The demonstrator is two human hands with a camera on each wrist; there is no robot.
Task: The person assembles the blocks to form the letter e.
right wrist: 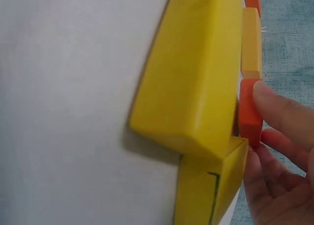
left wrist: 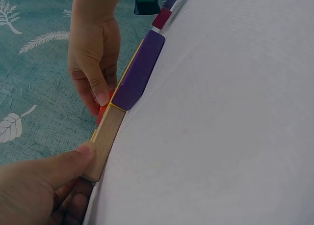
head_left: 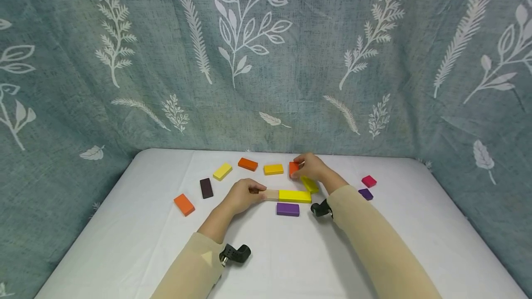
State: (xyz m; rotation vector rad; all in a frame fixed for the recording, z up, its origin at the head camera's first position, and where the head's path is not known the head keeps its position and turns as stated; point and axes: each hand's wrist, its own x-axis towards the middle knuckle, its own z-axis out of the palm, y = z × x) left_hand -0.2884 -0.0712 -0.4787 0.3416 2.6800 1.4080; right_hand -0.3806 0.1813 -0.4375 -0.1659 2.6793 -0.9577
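In the head view my left hand (head_left: 245,196) pinches the near-left end of a plain wooden block (head_left: 271,195), thumb on its side in the left wrist view. A long bright yellow block (head_left: 294,196) lies end to end with that wooden block. Farther back, my right hand (head_left: 312,168) holds a red-orange block (right wrist: 250,112) between thumb and fingers, partly covering it from above. A second yellow block (head_left: 309,184) with a dark line on it lies angled below the right hand. In front of the long yellow block lies a purple block (head_left: 287,209).
Along the back are a pale yellow block (head_left: 222,171), an orange block (head_left: 247,164) and an amber block (head_left: 273,169). A dark brown block (head_left: 206,188) and another orange block (head_left: 184,205) lie left. Crimson (head_left: 368,181) and dark purple (head_left: 365,194) blocks lie right, beside the right sleeve.
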